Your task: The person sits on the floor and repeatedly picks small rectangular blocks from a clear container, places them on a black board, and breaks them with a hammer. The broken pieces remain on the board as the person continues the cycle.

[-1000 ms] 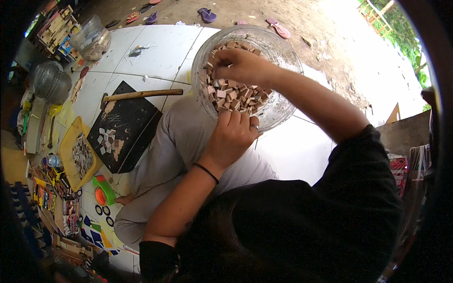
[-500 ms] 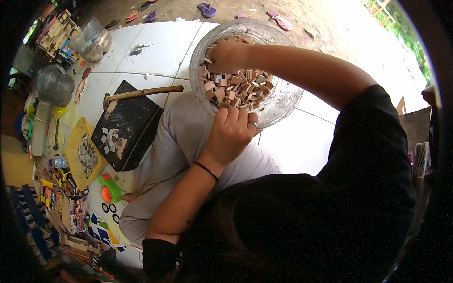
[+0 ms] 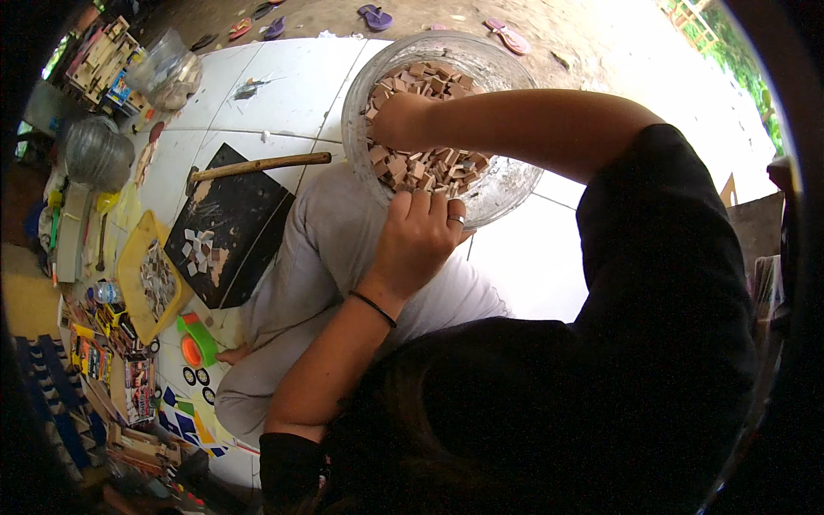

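"Head view — what did each hand have?"
"L hand [image 3: 418,233]: fingers curled over near rim of clr. plastic tub [image 3: 502,184], gripping it. R hand [image 3: 399,120]: down among brown blocks [image 3: 403,169] in tub — fingertips buried, grasp couldn't be told."
"Handling est.?"
"Blocks: small, squarish, flat-faced, matte, prob. wood; judged light, stiff, non-slip, best pinched by edges. Tub: round, smooth, smeared inside; prob. best held at rim."

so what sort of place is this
Probably a small informal workshop on an open-sided porch: a hammer lies on a black slab, a clear tub holds small brown pieces, and sandals lie on bare ground beyond the white tiles.
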Action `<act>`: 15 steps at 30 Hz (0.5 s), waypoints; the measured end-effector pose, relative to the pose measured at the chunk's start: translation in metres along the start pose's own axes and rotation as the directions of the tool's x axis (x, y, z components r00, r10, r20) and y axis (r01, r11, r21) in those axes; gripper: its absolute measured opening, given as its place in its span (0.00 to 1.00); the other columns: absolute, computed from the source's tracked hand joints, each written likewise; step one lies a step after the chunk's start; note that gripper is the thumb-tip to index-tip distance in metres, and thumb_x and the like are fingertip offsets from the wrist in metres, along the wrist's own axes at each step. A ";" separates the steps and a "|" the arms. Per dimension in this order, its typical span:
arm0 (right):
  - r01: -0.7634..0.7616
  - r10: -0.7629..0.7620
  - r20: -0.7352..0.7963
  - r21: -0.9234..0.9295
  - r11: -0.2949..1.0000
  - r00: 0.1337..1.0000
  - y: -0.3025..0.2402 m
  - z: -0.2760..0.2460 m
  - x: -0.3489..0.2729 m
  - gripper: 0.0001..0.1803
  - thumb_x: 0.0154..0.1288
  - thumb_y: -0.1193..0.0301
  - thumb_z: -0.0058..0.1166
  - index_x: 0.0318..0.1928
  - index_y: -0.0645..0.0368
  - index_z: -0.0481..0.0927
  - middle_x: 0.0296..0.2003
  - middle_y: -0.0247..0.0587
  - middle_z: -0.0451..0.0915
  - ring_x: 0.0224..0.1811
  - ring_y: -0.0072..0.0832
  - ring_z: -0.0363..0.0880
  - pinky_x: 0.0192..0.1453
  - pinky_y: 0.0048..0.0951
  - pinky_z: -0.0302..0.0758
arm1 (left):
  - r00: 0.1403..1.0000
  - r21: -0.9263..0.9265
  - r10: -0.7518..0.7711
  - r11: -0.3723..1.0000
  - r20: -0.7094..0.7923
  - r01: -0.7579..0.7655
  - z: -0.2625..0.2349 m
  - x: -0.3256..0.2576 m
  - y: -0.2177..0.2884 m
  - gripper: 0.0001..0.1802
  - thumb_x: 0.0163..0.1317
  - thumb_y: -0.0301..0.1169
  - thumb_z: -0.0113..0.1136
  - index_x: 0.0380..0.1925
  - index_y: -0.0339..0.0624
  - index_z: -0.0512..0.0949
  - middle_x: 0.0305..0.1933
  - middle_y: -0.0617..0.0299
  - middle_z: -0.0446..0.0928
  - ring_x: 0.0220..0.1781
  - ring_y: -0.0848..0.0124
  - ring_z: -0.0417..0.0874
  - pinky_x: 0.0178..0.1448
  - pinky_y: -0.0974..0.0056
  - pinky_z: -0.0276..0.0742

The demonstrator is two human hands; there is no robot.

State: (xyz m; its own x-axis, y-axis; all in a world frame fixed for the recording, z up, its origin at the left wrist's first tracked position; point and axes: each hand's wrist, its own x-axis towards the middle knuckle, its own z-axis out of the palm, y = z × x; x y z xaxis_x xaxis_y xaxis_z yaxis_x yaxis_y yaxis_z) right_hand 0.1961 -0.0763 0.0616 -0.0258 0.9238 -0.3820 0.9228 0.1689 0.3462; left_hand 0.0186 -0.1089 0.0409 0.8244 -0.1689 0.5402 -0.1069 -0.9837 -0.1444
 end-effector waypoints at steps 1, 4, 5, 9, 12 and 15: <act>0.010 -0.010 -0.013 0.017 1.000 1.000 -0.001 0.001 0.003 0.08 0.55 0.73 0.53 0.34 0.59 0.83 0.33 0.47 0.82 0.36 0.42 0.83 0.37 0.40 0.80 | 1.000 0.006 0.002 1.000 0.000 -0.002 0.000 0.000 -0.001 0.17 0.51 0.46 0.62 0.28 0.43 0.76 0.25 0.66 0.68 0.30 0.71 0.69 0.36 0.64 0.62; 0.068 -0.065 -0.080 0.032 0.997 0.995 -0.003 0.000 0.009 0.08 0.55 0.72 0.53 0.33 0.60 0.83 0.32 0.46 0.82 0.36 0.42 0.83 0.36 0.39 0.80 | 0.999 -0.031 -0.006 0.999 0.037 0.008 0.000 0.000 -0.001 0.23 0.48 0.50 0.65 0.30 0.42 0.75 0.25 0.65 0.68 0.29 0.69 0.68 0.36 0.62 0.62; 0.088 -0.087 -0.111 0.013 0.996 0.990 -0.002 -0.003 0.008 0.08 0.55 0.72 0.54 0.33 0.60 0.83 0.32 0.46 0.82 0.36 0.42 0.83 0.36 0.39 0.80 | 1.000 -0.037 -0.010 0.999 0.026 0.011 0.000 0.000 0.000 0.23 0.48 0.50 0.65 0.30 0.42 0.75 0.25 0.65 0.68 0.29 0.69 0.68 0.36 0.62 0.62; -0.040 0.064 -0.124 0.189 0.981 0.990 0.003 -0.029 -0.011 0.08 0.53 0.72 0.55 0.33 0.61 0.83 0.32 0.47 0.82 0.35 0.42 0.83 0.37 0.41 0.79 | 1.000 -0.055 -0.011 0.998 0.014 0.012 0.001 -0.001 0.000 0.21 0.51 0.49 0.63 0.28 0.43 0.74 0.24 0.65 0.66 0.28 0.69 0.67 0.35 0.62 0.61; -0.031 0.118 -0.182 0.422 0.906 0.976 0.010 -0.046 -0.043 0.12 0.57 0.66 0.54 0.32 0.62 0.85 0.32 0.49 0.84 0.37 0.40 0.84 0.40 0.38 0.79 | 0.997 -0.015 -0.007 1.000 0.073 0.008 0.000 -0.004 0.001 0.20 0.54 0.50 0.59 0.25 0.44 0.71 0.23 0.66 0.64 0.27 0.69 0.66 0.34 0.62 0.61; -0.201 0.183 0.109 0.752 0.628 0.977 0.013 -0.044 -0.073 0.11 0.54 0.68 0.55 0.34 0.62 0.80 0.28 0.48 0.80 0.30 0.41 0.81 0.36 0.37 0.78 | 0.995 0.012 0.026 1.000 0.093 -0.028 -0.001 -0.006 0.001 0.20 0.56 0.51 0.56 0.22 0.46 0.68 0.22 0.66 0.61 0.26 0.69 0.65 0.33 0.62 0.60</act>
State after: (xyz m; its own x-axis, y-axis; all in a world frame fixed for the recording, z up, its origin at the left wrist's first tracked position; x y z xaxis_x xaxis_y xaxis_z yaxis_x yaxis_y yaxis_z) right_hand 0.1929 -0.1269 0.1320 0.1858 0.8963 -0.4028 0.8737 -0.3382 -0.3496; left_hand 0.0133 -0.1086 0.0386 0.8695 -0.1882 0.4566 -0.1227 -0.9779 -0.1695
